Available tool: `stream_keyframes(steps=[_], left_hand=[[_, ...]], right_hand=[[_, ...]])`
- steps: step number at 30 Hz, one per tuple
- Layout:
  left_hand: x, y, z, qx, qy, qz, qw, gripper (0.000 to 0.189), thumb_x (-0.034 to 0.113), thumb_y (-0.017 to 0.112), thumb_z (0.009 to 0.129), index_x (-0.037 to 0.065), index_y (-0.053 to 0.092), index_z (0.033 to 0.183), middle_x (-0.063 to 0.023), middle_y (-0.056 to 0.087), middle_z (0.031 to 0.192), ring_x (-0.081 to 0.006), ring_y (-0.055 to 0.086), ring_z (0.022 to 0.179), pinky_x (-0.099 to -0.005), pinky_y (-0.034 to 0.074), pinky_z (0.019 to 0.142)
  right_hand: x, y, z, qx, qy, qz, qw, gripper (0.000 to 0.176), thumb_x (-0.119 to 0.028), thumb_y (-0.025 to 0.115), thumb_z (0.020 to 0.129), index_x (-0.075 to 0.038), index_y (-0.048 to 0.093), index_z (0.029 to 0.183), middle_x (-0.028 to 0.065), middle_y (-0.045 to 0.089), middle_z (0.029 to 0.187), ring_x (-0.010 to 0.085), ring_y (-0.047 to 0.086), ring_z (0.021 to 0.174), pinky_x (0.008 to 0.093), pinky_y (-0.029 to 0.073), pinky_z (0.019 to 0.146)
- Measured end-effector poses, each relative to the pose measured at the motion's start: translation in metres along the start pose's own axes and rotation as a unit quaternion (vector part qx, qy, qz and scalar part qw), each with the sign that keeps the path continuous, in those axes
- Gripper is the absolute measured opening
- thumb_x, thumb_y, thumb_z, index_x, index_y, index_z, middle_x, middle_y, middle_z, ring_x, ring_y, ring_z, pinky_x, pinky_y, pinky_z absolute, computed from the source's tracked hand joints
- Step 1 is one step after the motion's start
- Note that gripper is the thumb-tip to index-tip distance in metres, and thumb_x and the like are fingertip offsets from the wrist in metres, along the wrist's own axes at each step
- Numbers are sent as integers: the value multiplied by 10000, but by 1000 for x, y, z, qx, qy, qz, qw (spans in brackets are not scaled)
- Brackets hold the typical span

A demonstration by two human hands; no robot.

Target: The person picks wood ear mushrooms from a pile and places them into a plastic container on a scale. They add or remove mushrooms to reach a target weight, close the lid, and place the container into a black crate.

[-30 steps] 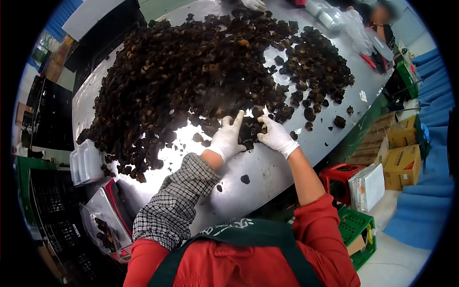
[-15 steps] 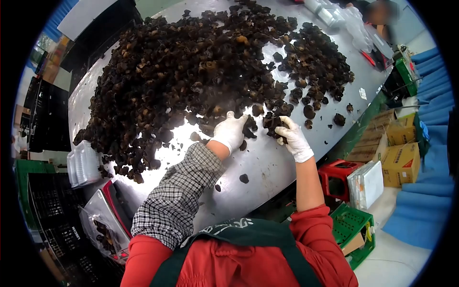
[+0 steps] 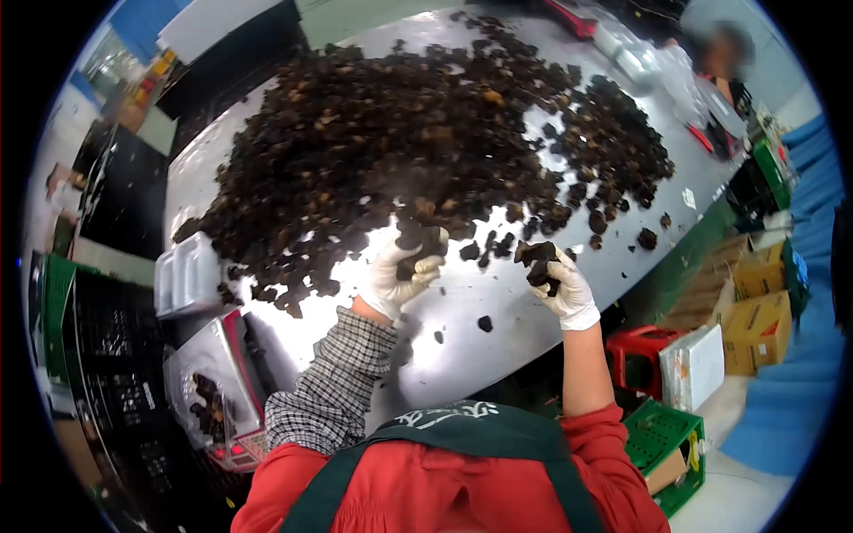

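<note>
Dark brown, crinkled pieces that look like dried fungus form a large pile (image 3: 382, 133) on the shiny metal table (image 3: 471, 355). My left hand (image 3: 400, 271), in a white glove, is closed around some dark pieces at the pile's near edge. My right hand (image 3: 566, 289), gloved too, grips a small dark clump (image 3: 539, 260) between thumb and fingers, just off the table's right part. A few loose bits, one of them a dark piece (image 3: 484, 323), lie on the metal near me.
Stacked clear trays (image 3: 188, 275) stand at the table's left edge, above a scale (image 3: 213, 382) bearing a bag of dark pieces. Plastic packs (image 3: 626, 53) and a person (image 3: 724, 58) are at the far right. A red stool (image 3: 635, 355) and green crate (image 3: 662, 453) stand lower right.
My left hand has turned palm up and lifted dark pieces. My right hand has drawn away from it with a clump held up. The whole view has shifted slightly.
</note>
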State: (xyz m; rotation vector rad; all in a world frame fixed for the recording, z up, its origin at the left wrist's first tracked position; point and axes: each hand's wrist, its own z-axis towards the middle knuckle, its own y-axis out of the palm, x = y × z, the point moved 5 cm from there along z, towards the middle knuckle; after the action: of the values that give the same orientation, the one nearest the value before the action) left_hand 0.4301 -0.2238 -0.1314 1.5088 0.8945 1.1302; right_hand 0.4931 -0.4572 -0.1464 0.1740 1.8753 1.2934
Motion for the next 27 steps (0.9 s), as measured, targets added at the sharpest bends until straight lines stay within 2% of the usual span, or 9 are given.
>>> stream_keyframes(steps=[7, 10, 14, 16, 18, 21, 22, 25, 27], left_hand=[[33, 49, -134, -48, 174, 71, 981, 443, 72, 633, 834, 17, 472, 1243, -119, 587, 1019, -150, 497, 644, -230, 382, 501], [59, 59, -233, 91, 279, 268, 918, 503, 121, 668, 816, 9, 443, 1252, -89, 561, 884, -106, 486, 599, -200, 346, 471], [79, 82, -386, 377, 414, 393, 729, 372, 45, 667, 804, 6, 542, 1152, -92, 631, 913, -80, 528, 589, -192, 365, 465], [89, 74, -448, 459, 441, 468, 613, 356, 7, 641, 809, 3, 570, 1158, -88, 649, 916, -108, 599, 657, -240, 514, 639], [96, 74, -481, 520, 435, 479, 557, 346, -9, 629, 783, -10, 588, 1127, -85, 635, 952, -137, 620, 787, -274, 524, 763], [114, 49, -510, 583, 334, 704, 229, 377, 65, 630, 685, 12, 620, 1058, -140, 564, 1039, -257, 622, 876, -300, 518, 742], [114, 46, -507, 585, 313, 710, 236, 386, 114, 630, 693, 40, 617, 1072, -139, 562, 1041, -305, 610, 919, -347, 516, 780], [115, 10, -503, 614, 184, 756, 136, 488, 211, 670, 715, 57, 552, 1163, -147, 506, 1174, -362, 585, 972, -436, 499, 828], [114, 16, -499, 614, 177, 750, 172, 526, 232, 678, 722, 48, 529, 1191, -164, 485, 1208, -368, 579, 991, -440, 496, 836]], right_hand=[[63, 92, 28, -92, 83, -116, 986, 380, -50, 543, 833, -18, 467, 1204, 147, 592, 1076, 90, 529, 646, 178, 393, 485], [115, 157, 50, -151, 138, -225, 953, 377, -48, 529, 793, 17, 516, 1164, 152, 628, 1050, 71, 534, 635, 155, 380, 463], [202, 263, 62, -260, 177, -405, 859, 276, -89, 572, 795, 2, 574, 1055, 91, 654, 934, 70, 526, 632, 203, 402, 546], [248, 323, 59, -308, 171, -461, 815, 331, -139, 635, 762, 1, 595, 1059, 37, 615, 828, 70, 551, 666, 209, 418, 566], [307, 357, 73, -376, 75, -526, 759, 374, -176, 650, 738, 31, 602, 1046, 151, 633, 923, 209, 603, 838, 312, 475, 754], [391, 392, 82, -405, -16, -553, 728, 418, -183, 653, 738, 21, 593, 1097, 202, 621, 1016, 283, 603, 995, 327, 458, 889], [416, 393, 82, -398, 29, -587, 704, 402, -209, 643, 752, 9, 591, 1087, 203, 615, 1050, 295, 602, 1025, 350, 468, 891], [432, 407, 58, -389, -114, -718, 566, 428, -246, 605, 773, -24, 536, 1133, 225, 558, 1126, 365, 570, 1042, 423, 475, 887], [448, 397, 59, -398, -166, -725, 536, 471, -259, 586, 780, -42, 491, 1188, 253, 501, 1169, 413, 539, 1053, 473, 466, 892]])
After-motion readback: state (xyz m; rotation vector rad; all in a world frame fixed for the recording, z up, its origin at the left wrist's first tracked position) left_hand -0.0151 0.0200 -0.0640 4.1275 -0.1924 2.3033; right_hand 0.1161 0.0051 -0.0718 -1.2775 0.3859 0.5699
